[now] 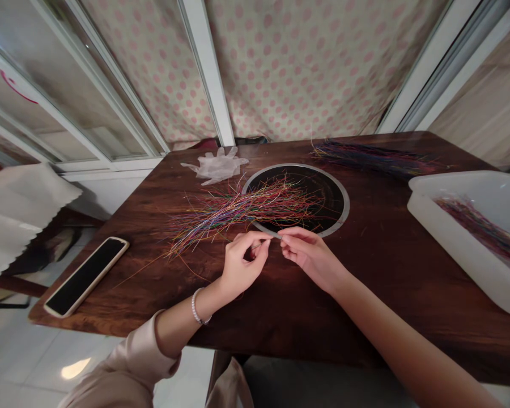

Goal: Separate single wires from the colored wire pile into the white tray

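Note:
My left hand [245, 258], with a beaded bracelet at the wrist, is closed in a pinch of thumb and forefinger. Its fingertips nearly meet those of my right hand [304, 249], which pinches too. Between them is what looks like a thin wire, barely visible; most of it is hidden by the fingers. Just beyond both hands lies a loose bundle of thin multicoloured wires [255, 207], fanned out at its ends. The bundle partly covers a round black plate with a grey rim [343, 198] set in the table.
On the dark wooden table [365, 283], a phone [87, 276] lies at the left and a clear plastic glove [219, 164] at the back. A darker wire bundle [365, 157] rests at the back right. A white bin [446, 243] holding more wires stands at the right edge.

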`<control>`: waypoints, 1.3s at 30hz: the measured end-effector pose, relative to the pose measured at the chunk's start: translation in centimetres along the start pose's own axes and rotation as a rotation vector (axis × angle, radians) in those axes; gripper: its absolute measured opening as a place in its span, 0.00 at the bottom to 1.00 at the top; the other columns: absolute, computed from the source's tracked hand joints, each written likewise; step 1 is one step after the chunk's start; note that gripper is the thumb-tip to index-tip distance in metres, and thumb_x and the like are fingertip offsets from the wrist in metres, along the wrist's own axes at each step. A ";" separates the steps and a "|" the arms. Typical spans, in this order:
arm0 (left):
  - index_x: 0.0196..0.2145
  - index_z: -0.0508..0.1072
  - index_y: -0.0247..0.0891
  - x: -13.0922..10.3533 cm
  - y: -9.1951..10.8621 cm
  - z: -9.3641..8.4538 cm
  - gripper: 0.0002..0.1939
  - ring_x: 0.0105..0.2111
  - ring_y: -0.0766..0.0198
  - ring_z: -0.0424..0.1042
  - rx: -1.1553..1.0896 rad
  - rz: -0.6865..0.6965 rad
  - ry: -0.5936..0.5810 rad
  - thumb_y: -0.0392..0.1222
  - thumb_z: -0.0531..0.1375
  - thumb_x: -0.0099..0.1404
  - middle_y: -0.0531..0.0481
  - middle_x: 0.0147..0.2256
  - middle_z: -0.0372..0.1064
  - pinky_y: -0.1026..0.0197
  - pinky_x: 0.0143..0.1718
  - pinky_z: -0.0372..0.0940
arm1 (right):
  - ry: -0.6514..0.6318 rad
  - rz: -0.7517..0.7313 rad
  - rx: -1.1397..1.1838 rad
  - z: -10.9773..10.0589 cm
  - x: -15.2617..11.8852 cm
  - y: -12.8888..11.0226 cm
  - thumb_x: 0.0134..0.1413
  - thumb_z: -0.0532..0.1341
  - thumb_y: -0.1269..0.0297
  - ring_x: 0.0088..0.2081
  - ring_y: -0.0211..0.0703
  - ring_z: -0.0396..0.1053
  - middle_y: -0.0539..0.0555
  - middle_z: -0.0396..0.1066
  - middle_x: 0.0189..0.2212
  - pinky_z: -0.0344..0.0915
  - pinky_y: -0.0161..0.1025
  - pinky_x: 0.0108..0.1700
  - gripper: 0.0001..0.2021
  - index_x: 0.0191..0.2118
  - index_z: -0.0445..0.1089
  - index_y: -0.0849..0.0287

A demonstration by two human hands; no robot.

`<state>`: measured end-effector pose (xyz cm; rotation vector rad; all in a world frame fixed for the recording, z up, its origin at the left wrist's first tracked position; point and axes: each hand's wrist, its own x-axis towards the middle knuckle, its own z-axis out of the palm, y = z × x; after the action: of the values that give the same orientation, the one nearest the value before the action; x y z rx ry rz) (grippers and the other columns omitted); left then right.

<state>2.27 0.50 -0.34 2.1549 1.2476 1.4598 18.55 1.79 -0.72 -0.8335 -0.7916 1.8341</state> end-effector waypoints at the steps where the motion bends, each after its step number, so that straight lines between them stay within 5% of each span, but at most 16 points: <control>1: 0.33 0.73 0.36 0.0 0.0 0.0 0.04 0.19 0.72 0.60 0.001 0.004 -0.001 0.34 0.58 0.62 0.57 0.19 0.64 0.67 0.26 0.60 | 0.000 0.000 -0.001 0.0 0.0 0.0 0.36 0.72 0.61 0.28 0.32 0.65 0.47 0.70 0.24 0.62 0.35 0.36 0.10 0.30 0.77 0.55; 39: 0.31 0.73 0.37 -0.1 0.0 0.1 0.03 0.18 0.72 0.58 -0.005 0.057 -0.016 0.35 0.59 0.62 0.59 0.17 0.58 0.67 0.25 0.58 | -0.101 0.060 -0.014 -0.3 0.1 0.0 0.40 0.70 0.64 0.26 0.31 0.61 0.47 0.68 0.24 0.60 0.33 0.33 0.05 0.27 0.76 0.57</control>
<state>2.33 0.44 -0.39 2.2115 1.1862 1.4632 18.71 1.88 -0.91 -0.7853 -0.8519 1.9380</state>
